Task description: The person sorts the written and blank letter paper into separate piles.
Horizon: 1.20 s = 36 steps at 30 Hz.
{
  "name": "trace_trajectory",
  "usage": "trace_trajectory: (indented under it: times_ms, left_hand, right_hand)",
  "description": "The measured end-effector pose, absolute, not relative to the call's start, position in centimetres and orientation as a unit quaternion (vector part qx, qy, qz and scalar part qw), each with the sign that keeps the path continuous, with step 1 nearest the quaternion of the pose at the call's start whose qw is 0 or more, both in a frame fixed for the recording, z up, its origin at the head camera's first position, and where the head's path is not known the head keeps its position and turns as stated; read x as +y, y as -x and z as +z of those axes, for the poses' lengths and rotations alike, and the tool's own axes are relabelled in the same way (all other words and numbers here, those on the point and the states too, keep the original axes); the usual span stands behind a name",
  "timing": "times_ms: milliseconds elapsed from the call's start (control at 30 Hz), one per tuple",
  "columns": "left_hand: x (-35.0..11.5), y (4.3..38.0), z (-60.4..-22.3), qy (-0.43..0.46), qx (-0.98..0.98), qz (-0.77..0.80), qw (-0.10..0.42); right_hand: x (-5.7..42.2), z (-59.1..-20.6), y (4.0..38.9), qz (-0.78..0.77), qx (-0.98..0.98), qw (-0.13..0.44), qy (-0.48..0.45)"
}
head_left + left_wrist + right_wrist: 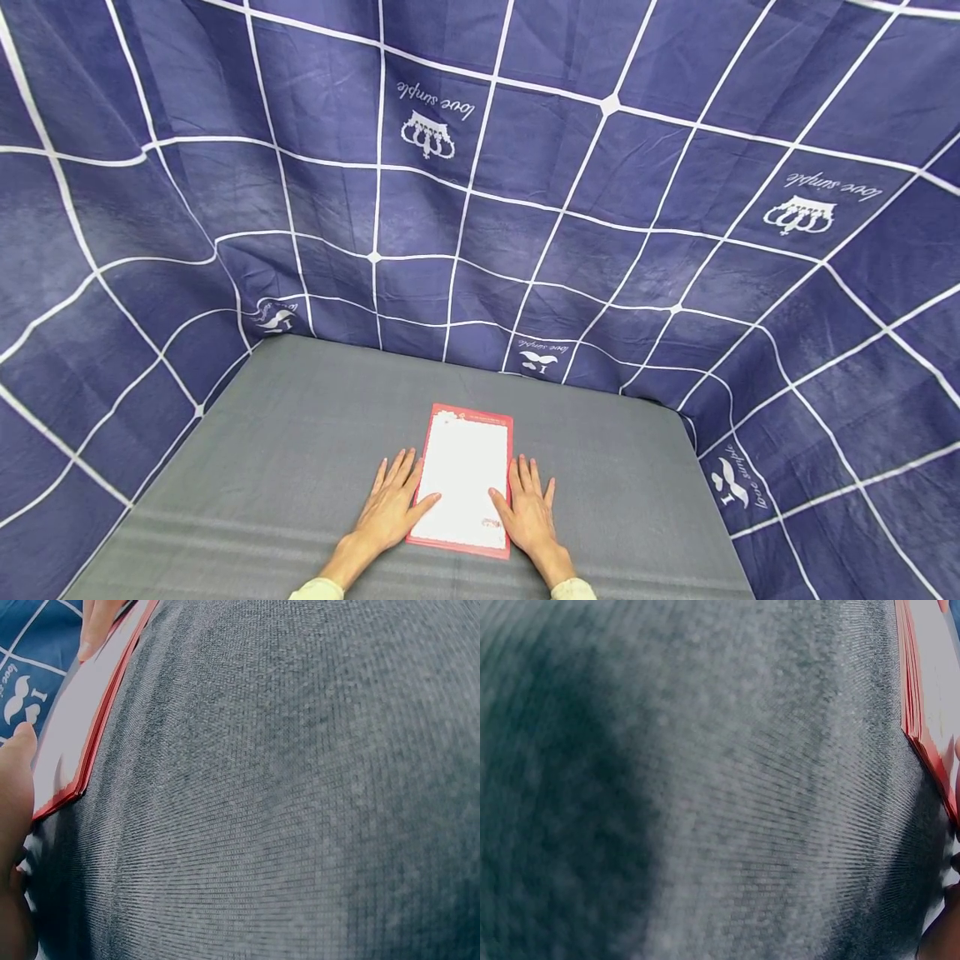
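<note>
A stack of white paper sheets with red borders (465,467) lies flat on the grey cloth surface, a white flower print at its far left corner and a small red print near its lower right. My left hand (390,502) rests palm down along the left edge, fingers straight and spread, thumb over the paper. On the opposite edge, my right hand (529,515) lies the same way, its thumb on the sheet. Layered red edges of the stack (911,682) show in the right wrist view. In the left wrist view, part of the left hand (13,802) appears beside the stack (75,727).
Grey ribbed cloth (300,433) covers the surface under the stack, with soft creases toward the front. A blue curtain with white grid lines (525,208) hangs behind and along both sides, its lower edge meeting the grey surface.
</note>
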State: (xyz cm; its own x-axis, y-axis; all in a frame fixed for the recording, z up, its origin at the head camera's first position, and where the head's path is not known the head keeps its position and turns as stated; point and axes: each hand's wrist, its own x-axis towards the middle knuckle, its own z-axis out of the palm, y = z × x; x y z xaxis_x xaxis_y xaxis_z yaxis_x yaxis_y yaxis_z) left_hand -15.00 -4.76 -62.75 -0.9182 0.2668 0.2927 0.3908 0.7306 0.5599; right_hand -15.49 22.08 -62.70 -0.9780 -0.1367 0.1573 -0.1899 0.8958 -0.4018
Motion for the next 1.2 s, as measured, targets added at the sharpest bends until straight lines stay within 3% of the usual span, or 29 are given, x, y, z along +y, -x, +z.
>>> trace_trajectory:
  times_ms: [200,333,600,833,933,1200]
  left_hand:
    - [-4.8,15.0,-62.7,0.172,-0.928,-0.321,0.085]
    - [-4.6,14.9,-62.7,0.166,-0.923,-0.333,0.1]
    - [-4.0,15.0,-62.5,0.166,-0.897,-0.366,0.187]
    - [-3.5,15.7,-62.5,0.149,-0.859,-0.414,0.261]
    - [-3.4,15.8,-62.3,0.129,-0.843,-0.46,0.247]
    - [-3.4,15.8,-61.4,0.053,-0.807,-0.571,0.14]
  right_hand:
    - [22.0,-62.6,15.4,0.209,-0.972,0.069,-0.084]
    - [21.9,-62.7,15.2,0.228,-0.963,0.103,-0.098]
    - [21.6,-62.8,15.6,0.262,-0.921,0.241,-0.156]
    - [21.0,-62.4,15.9,0.32,-0.899,0.264,-0.139]
    - [20.8,-62.3,16.0,0.358,-0.891,0.252,-0.122]
    - [20.5,-61.6,16.1,0.47,-0.864,0.178,-0.022]
